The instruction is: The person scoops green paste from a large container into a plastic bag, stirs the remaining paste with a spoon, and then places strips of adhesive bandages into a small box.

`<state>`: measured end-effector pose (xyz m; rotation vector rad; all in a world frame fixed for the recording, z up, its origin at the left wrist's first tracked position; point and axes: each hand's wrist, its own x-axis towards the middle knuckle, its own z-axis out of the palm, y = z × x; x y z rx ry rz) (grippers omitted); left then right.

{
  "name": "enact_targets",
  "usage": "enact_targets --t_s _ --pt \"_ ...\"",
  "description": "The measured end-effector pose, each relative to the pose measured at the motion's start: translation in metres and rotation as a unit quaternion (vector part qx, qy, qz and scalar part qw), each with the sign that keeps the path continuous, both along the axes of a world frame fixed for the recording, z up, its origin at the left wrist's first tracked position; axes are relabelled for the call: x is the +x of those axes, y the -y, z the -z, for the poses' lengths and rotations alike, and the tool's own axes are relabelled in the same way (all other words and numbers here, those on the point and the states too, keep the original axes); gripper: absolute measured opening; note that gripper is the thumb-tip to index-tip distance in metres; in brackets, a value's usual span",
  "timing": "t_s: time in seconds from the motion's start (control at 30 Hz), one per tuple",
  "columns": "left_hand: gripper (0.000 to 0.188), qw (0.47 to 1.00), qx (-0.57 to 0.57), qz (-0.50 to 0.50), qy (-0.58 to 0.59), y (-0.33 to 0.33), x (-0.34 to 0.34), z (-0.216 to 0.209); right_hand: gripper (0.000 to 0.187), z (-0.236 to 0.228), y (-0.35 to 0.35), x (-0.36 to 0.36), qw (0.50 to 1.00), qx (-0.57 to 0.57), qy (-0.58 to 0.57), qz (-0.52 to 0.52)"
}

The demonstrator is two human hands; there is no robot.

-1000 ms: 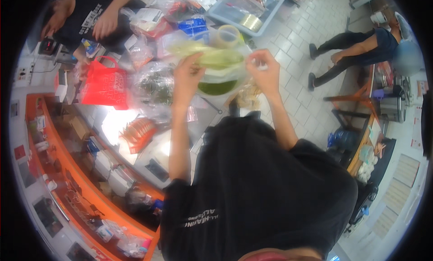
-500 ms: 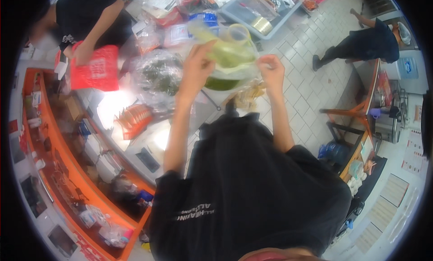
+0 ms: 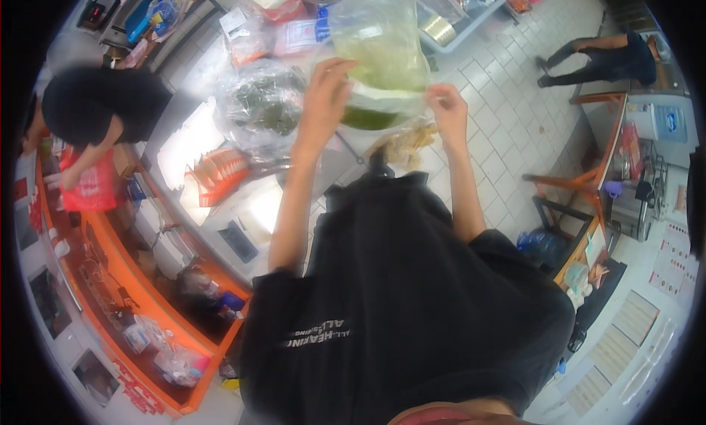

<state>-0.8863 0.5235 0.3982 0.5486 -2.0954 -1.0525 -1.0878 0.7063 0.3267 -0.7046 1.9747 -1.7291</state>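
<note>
Bag (image 3: pixel 379 39) opened out

From far away, I have the pale green bag between my left hand (image 3: pixel 328 90) and right hand (image 3: pixel 447 105). My right finger and thumb pinch its right edge. My left fingers bend at the other edge, but I cannot tell if they pinch. The bag looks spread, so that bit seems done. Dark green stuff (image 3: pixel 373 119) sits below it, nearer me. How much is left to do, I cannot tell
</note>
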Motion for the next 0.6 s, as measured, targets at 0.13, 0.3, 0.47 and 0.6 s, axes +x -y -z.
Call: enact_targets --t_s 0.13,0.3,0.47,0.6 --pt "0.034 0.999 0.021 0.017 -0.029 -0.002 0.002 -0.011 0.052 -0.064 0.016 0.007 0.975 0.072 -0.206 -0.038" --pt "0.031 0.992 0.057 0.051 -0.102 -0.001 -0.007 -0.024 0.073 -0.104 0.050 0.032 0.851 0.089 -0.462 -0.233" --pt "0.029 0.984 0.024 0.122 -0.128 -0.021 -0.034 -0.077 0.052 -0.083 0.049 -0.009 0.928 0.034 -0.310 -0.202" --pt "0.026 0.960 -0.025 0.146 -0.238 -0.071 -0.053 -0.096 0.033 -0.100 0.006 -0.017 0.972 -0.056 -0.204 -0.105"
